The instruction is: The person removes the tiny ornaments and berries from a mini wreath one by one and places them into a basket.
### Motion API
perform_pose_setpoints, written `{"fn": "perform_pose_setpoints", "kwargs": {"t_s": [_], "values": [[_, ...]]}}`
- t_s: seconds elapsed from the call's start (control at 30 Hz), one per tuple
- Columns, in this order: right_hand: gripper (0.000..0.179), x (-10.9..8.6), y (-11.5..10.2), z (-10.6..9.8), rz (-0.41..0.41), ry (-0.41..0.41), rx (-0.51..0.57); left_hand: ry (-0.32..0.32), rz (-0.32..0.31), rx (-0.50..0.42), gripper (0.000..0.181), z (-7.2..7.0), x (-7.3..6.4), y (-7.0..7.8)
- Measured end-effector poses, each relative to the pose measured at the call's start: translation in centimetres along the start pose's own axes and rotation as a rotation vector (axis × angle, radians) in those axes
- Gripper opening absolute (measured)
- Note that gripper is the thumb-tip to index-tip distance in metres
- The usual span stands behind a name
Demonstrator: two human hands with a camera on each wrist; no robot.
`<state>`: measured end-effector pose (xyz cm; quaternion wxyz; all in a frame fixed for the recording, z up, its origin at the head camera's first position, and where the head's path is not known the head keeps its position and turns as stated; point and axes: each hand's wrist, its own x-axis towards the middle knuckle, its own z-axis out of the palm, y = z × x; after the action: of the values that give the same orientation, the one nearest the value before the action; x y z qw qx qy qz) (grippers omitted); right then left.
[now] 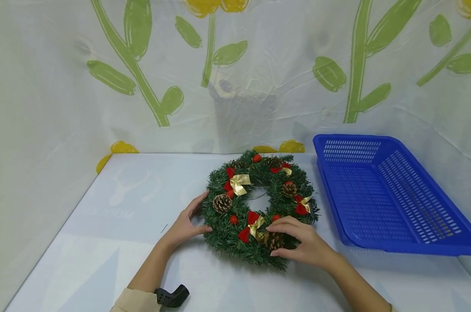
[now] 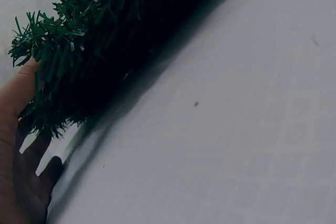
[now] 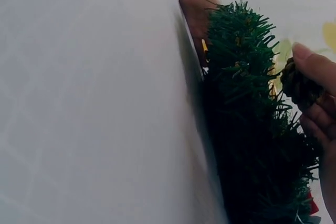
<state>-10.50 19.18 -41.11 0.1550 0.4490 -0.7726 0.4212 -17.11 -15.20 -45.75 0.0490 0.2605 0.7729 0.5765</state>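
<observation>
A round green wreath [image 1: 224,234] lies on the white table, trimmed with pine cones, red berries and red-and-gold bows. At its left edge my left hand [image 1: 184,224] holds the rim, thumb and fingers spread apart around the greenery. In the left wrist view the thumb [image 2: 26,77] pushes into the needles; the other fingers are partly hidden. On the near right part of the wreath, my right hand [image 1: 303,240] pinches a brown pine cone [image 1: 274,241] between thumb and fingers. The right wrist view shows this pine cone [image 3: 300,85] beside the needles.
A blue perforated plastic basket [image 1: 383,249] stands to the right of the wreath. Behind the table [image 1: 114,208] hangs a white cloth [image 1: 266,56] with green and yellow plant prints. A black band [image 1: 172,296] circles the left wrist.
</observation>
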Motion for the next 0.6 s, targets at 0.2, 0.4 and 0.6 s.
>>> {"fn": "perform_pose_setpoints", "kwargs": {"t_s": [0.2,0.4,0.6], "values": [[0.047,0.1,-0.3,-0.1,-0.034,-0.009,0.000,0.008,-0.020,-0.002,0.094,0.0,-0.1,0.1],[0.047,0.4,-0.9,-0.5,-0.068,0.003,0.006,0.003,-0.026,-0.001,0.094,0.0,-0.2,0.1],[0.046,0.7,-0.9,-1.7,-0.090,0.020,0.013,0.004,-0.021,0.000,0.093,0.0,-0.2,0.3]]}}
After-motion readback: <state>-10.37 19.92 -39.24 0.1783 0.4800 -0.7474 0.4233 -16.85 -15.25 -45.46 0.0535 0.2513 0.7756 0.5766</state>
